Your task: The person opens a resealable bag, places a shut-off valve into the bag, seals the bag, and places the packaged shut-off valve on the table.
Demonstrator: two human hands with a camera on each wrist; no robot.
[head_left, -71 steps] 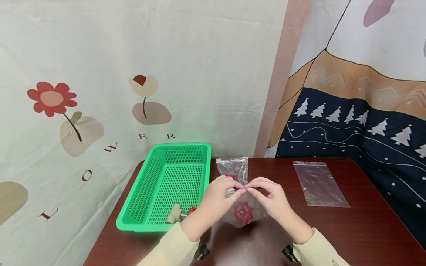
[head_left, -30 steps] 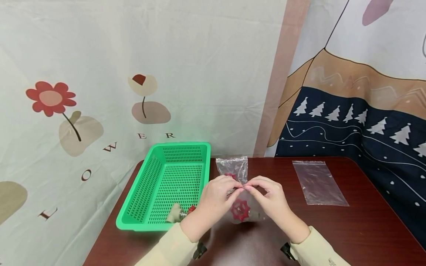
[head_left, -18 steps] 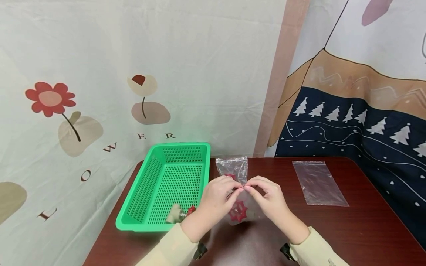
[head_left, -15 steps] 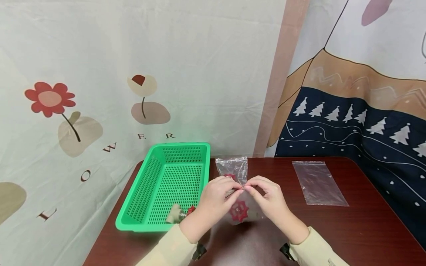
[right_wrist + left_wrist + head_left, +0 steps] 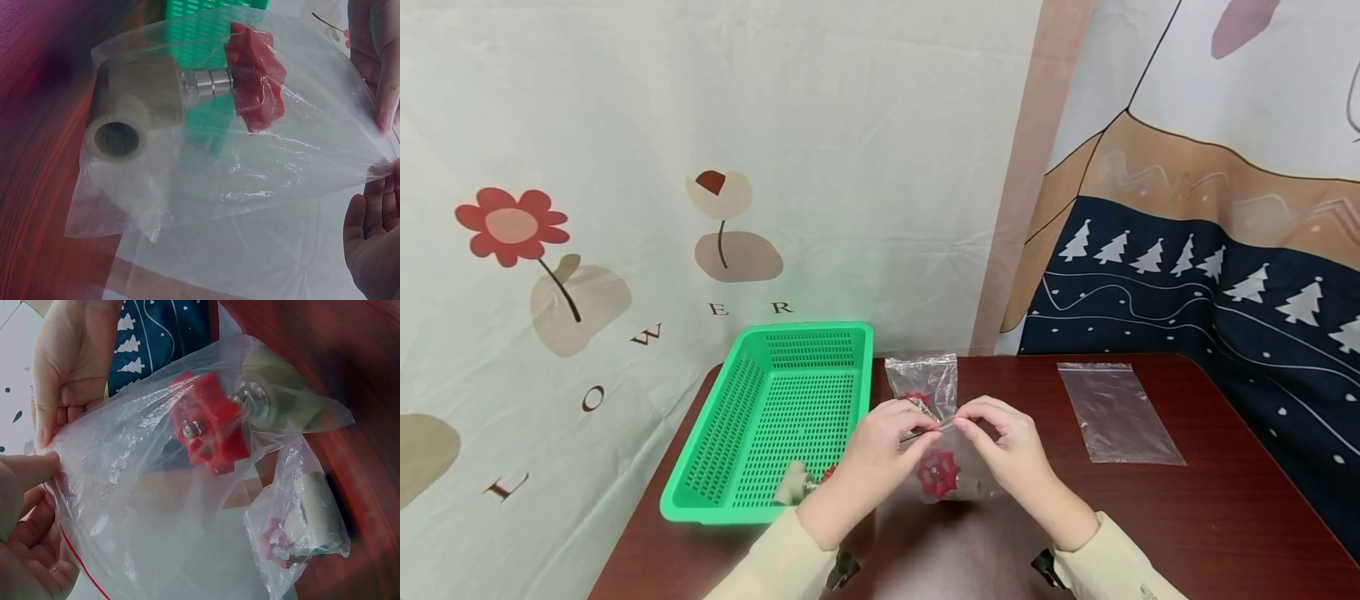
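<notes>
Over the dark red counter [image 5: 1247, 508], held up a clear zip bag [image 5: 125, 450] with a red-wheeled valve [image 5: 200, 84] inside, pinching its red-lined mouth between thumb and fingers of both the left hand [image 5: 887, 433] and the right hand [image 5: 1003, 429]. Had a second bagged valve [image 5: 315, 515] on the counter just beyond the hands, a green basket [image 5: 808, 417] with another valve [image 5: 792, 483] to the left and a flat clear bag [image 5: 1120, 412] well apart to the right.
</notes>
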